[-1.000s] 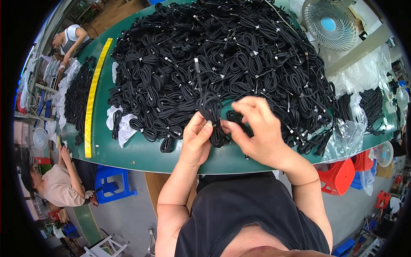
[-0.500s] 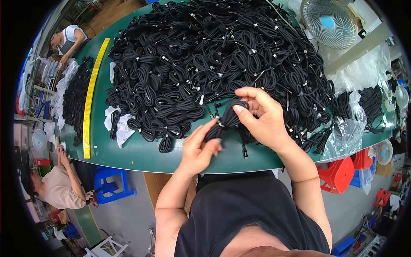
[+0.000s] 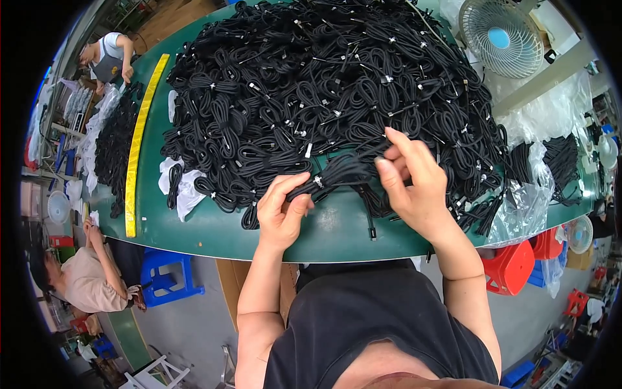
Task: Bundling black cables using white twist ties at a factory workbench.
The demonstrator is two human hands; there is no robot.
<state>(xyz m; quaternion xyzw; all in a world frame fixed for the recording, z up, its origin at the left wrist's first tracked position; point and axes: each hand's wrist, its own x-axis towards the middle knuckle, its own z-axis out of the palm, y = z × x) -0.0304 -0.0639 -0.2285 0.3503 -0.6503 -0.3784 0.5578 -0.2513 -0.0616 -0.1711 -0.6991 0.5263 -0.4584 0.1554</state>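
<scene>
A coiled black cable (image 3: 340,172), tied at its middle with a light twist tie (image 3: 318,181), is held just above the green table. My left hand (image 3: 283,211) grips its left end between thumb and fingers. The right part of the coil is blurred. Close to that end is my right hand (image 3: 418,188), its thumb and forefinger spread apart with no cable seen between them. Behind both hands rises a large heap of coiled black cables (image 3: 311,84) with small metal plugs. One cable plug (image 3: 372,232) lies on the table below the held coil.
A yellow tape strip (image 3: 137,155) crosses the table (image 3: 311,243) at left, with more cables beyond it. White plastic (image 3: 190,194) lies near the heap. At right are clear bags (image 3: 518,217) and a fan (image 3: 500,39). Two people work at left; a red stool (image 3: 512,267) stands right.
My hands have moved apart. My left hand shifted left with the coil, and my right hand moved right and opened away from the coil's end.
</scene>
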